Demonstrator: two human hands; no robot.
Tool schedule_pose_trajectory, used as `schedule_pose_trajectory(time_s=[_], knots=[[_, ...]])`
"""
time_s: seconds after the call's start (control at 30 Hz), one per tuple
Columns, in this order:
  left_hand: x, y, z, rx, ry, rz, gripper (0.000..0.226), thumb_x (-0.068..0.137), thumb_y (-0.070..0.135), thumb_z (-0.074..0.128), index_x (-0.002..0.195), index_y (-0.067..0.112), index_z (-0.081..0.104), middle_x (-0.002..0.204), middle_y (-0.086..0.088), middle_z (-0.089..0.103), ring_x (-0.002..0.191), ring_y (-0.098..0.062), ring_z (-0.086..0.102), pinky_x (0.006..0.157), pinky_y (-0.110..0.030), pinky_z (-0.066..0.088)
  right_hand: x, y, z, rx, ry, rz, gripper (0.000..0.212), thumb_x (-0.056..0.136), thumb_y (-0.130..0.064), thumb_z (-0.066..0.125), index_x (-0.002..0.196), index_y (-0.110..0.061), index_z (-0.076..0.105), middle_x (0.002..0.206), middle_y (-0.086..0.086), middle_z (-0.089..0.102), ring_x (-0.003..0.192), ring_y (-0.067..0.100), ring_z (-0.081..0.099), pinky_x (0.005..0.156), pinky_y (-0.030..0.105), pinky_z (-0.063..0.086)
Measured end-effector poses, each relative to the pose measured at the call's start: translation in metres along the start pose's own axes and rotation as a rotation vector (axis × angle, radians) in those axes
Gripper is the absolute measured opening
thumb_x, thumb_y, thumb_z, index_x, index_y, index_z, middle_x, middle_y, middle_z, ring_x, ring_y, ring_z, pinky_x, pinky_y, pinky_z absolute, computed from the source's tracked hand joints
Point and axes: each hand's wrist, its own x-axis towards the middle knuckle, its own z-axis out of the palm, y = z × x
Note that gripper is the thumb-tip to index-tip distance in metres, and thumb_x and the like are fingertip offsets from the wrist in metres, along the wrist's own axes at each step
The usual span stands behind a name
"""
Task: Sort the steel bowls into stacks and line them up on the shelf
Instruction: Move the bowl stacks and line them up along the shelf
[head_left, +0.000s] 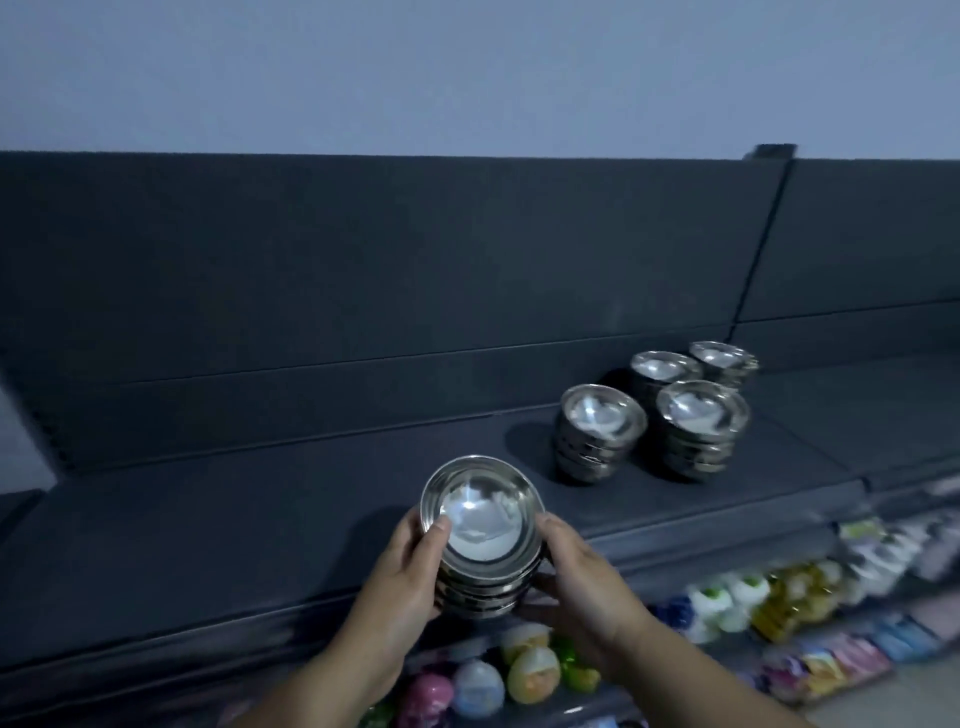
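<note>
Both hands, left hand (402, 574) and right hand (587, 590), curl fingers round a stack of shiny round steel bowls (483, 540) above the dark shelf's (208, 519) front edge.

I can read no text, number or brand anywhere in my view. The coloured packets (844, 657) and plastic bottles (779, 603) low on my right are too blurred and small for me to make out any lettering. The held stack of steel bowls (483, 535) gives me only glare.
</note>
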Motion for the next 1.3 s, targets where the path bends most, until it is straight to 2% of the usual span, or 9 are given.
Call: schedule_pose_trajectory(time_s=[0.23, 0.4, 0.57, 0.63, 0.73, 0.8, 0.97, 1.1, 1.3], knots=[[-0.048, -0.022, 0.222, -0.016, -0.325, -0.052, 0.012, 0.091, 0.048, 0.052, 0.101, 0.047, 0.059, 0.090, 0.032, 0.069, 0.078, 0.009, 0.067, 0.061, -0.028, 0.055, -0.117, 0.001, -0.211, 0.030, 0.279, -0.023, 0.031, 0.079, -0.054, 0.052, 0.101, -0.041, 0.069, 0.109, -0.005, 0.069, 0.098, 0.020, 0.065, 0.070, 0.035, 0.057], [-0.080, -0.039, 0.360, 0.028, -0.581, -0.064, 0.035, 0.082, 0.058, 0.059, 0.113, 0.043, 0.060, 0.117, 0.009, 0.069, 0.107, -0.017, 0.066, 0.092, -0.045, 0.053, -0.197, 0.007, -0.333, 0.097, 0.537, -0.026, 0.027, 0.076, -0.051, 0.057, 0.093, -0.036, 0.071, 0.097, -0.004, 0.067, 0.090, 0.020, 0.062, 0.070, 0.037, 0.059], [-0.090, -0.048, 0.457, 0.091, -0.789, -0.102, 0.050, 0.080, 0.061, 0.059, 0.126, 0.042, 0.052, 0.123, 0.008, 0.065, 0.113, -0.018, 0.062, 0.100, -0.047, 0.049, -0.233, 0.013, -0.410, 0.182, 0.708, -0.005, 0.024, 0.087, -0.045, 0.051, 0.098, -0.031, 0.068, 0.098, -0.002, 0.068, 0.090, 0.020, 0.063, 0.070, 0.036, 0.056], [-0.084, -0.051, 0.488, 0.101, -0.832, -0.101, 0.040, 0.080, 0.061, 0.059, 0.118, 0.048, 0.055, 0.122, 0.011, 0.066, 0.112, -0.014, 0.062, 0.099, -0.043, 0.050, -0.234, 0.013, -0.434, 0.201, 0.753, -0.001, 0.026, 0.088, -0.044, 0.050, 0.101, -0.031, 0.067, 0.098, -0.001, 0.067, 0.090, 0.020, 0.062, 0.073, 0.037, 0.057], [-0.068, -0.048, 0.531, 0.127, -0.922, -0.110, 0.032, 0.072, 0.068, 0.059, 0.103, 0.058, 0.056, 0.105, 0.025, 0.067, 0.092, 0.007, 0.065, 0.071, -0.018, 0.056, -0.223, 0.010, -0.471, 0.233, 0.816, -0.015, 0.026, 0.088, -0.045, 0.051, 0.104, -0.031, 0.067, 0.103, 0.000, 0.067, 0.093, 0.022, 0.063, 0.078, 0.040, 0.058], [-0.051, -0.047, 0.560, 0.151, -0.954, -0.108, 0.032, 0.065, 0.073, 0.055, 0.095, 0.064, 0.052, 0.094, 0.034, 0.060, 0.082, 0.013, 0.058, 0.062, -0.014, 0.048, -0.209, 0.006, -0.498, 0.241, 0.851, -0.025, 0.026, 0.088, -0.045, 0.051, 0.103, -0.032, 0.068, 0.102, -0.001, 0.068, 0.094, 0.022, 0.064, 0.080, 0.041, 0.058], [0.014, -0.038, 0.635, 0.157, -1.034, -0.157, 0.031, 0.061, 0.075, 0.058, 0.089, 0.064, 0.049, 0.090, 0.036, 0.057, 0.086, 0.013, 0.052, 0.073, -0.018, 0.048, -0.159, -0.017, -0.562, 0.288, 0.900, -0.009, 0.028, 0.089, -0.047, 0.050, 0.105, -0.033, 0.068, 0.099, -0.005, 0.070, 0.096, 0.021, 0.064, 0.078, 0.039, 0.057], [0.064, -0.029, 0.694, 0.167, -1.097, -0.183, 0.062, 0.059, 0.075, 0.061, 0.116, 0.054, 0.051, 0.116, 0.013, 0.066, 0.108, -0.014, 0.063, 0.096, -0.044, 0.052, -0.120, -0.039, -0.612, 0.337, 0.957, 0.028, 0.029, 0.089, -0.048, 0.052, 0.107, -0.030, 0.067, 0.107, 0.001, 0.067, 0.098, 0.024, 0.064, 0.079, 0.040, 0.058], [0.109, -0.030, 0.781, 0.174, -1.131, -0.165, 0.071, 0.063, 0.073, 0.058, 0.129, 0.049, 0.046, 0.111, 0.021, 0.064, 0.100, -0.003, 0.061, 0.080, -0.031, 0.056, -0.081, -0.059, -0.692, 0.347, 1.007, 0.029, 0.028, 0.091, -0.048, 0.051, 0.112, -0.034, 0.063, 0.112, -0.001, 0.065, 0.105, 0.022, 0.063, 0.083, 0.042, 0.058]])
